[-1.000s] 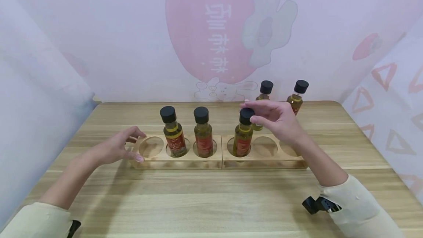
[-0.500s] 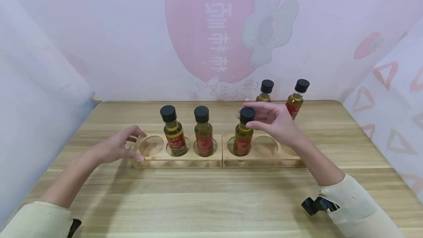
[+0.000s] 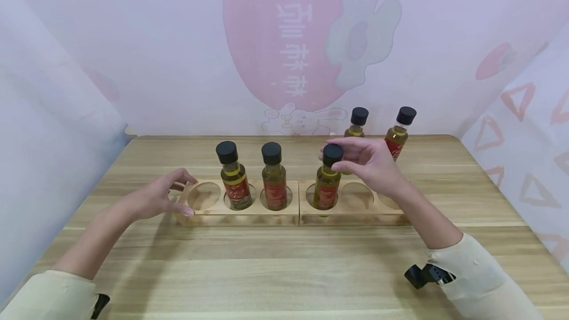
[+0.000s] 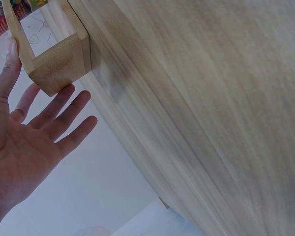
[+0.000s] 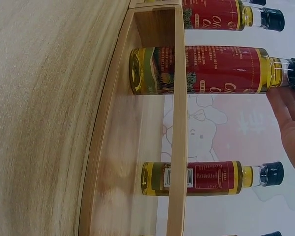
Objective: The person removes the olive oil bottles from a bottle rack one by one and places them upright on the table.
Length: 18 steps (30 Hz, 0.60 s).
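Note:
My right hand (image 3: pixel 366 164) grips the black cap of an olive oil bottle (image 3: pixel 326 194) between thumb and fingers. That bottle stands upright in the left hole of the right wooden bottle rack (image 3: pixel 355 220). In the right wrist view, the lower part of the gripped bottle (image 5: pixel 221 70) passes through the rack's top board. My left hand (image 3: pixel 155 196) holds the outer end of the left wooden bottle rack (image 3: pixel 240 220), thumb at the front edge and index finger at the back. The left wrist view shows the other fingers (image 4: pixel 71 118) spread loosely by its end panel.
Two more olive oil bottles, one near the left (image 3: pixel 235 189) and one beside it (image 3: pixel 274 189), fill holes in the left rack. Behind the right rack stand another bottle (image 3: pixel 354 132) and a farther-right one (image 3: pixel 395 137). A printed cloth (image 3: pixel 178 63) hangs behind the table (image 3: pixel 266 270).
My right hand's thumb and fingers have closed in on the cap, shifting slightly left and down. The left hand and the bottles have stayed put.

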Each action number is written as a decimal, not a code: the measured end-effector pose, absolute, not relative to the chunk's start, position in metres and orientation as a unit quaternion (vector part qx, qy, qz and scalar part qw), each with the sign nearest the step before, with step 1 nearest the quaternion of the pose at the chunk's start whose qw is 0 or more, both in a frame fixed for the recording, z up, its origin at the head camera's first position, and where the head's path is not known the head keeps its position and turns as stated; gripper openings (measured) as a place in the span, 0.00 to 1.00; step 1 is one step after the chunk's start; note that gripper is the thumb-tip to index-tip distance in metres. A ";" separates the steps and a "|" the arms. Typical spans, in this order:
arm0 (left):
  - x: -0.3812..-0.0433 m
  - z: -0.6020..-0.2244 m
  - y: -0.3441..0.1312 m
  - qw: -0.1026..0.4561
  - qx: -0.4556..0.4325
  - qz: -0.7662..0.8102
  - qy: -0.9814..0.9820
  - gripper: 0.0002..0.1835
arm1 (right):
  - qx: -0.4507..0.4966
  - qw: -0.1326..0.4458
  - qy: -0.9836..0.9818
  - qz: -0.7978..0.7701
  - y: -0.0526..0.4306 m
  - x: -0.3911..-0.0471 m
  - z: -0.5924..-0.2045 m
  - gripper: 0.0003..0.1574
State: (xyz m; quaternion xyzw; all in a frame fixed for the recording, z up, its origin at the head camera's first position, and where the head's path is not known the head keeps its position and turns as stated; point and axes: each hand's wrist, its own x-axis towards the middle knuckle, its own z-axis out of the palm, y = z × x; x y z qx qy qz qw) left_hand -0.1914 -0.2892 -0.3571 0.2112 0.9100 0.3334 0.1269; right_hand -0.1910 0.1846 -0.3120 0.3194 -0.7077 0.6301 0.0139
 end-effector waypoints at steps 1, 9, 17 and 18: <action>-0.191 -0.357 -0.289 0.128 0.211 0.334 0.910 0.35 | 0.319 0.015 -0.709 0.629 0.185 -0.191 -0.312 0.27; -0.190 -0.356 -0.289 0.130 0.209 0.334 0.910 0.35 | 0.325 0.018 -0.712 0.622 0.184 -0.191 -0.313 0.27; -0.190 -0.356 -0.289 0.130 0.209 0.335 0.910 0.35 | 0.338 0.008 -0.698 0.631 0.184 -0.193 -0.313 0.25; -0.191 -0.357 -0.289 0.129 0.209 0.335 0.909 0.35 | 0.338 0.007 -0.698 0.632 0.184 -0.193 -0.313 0.25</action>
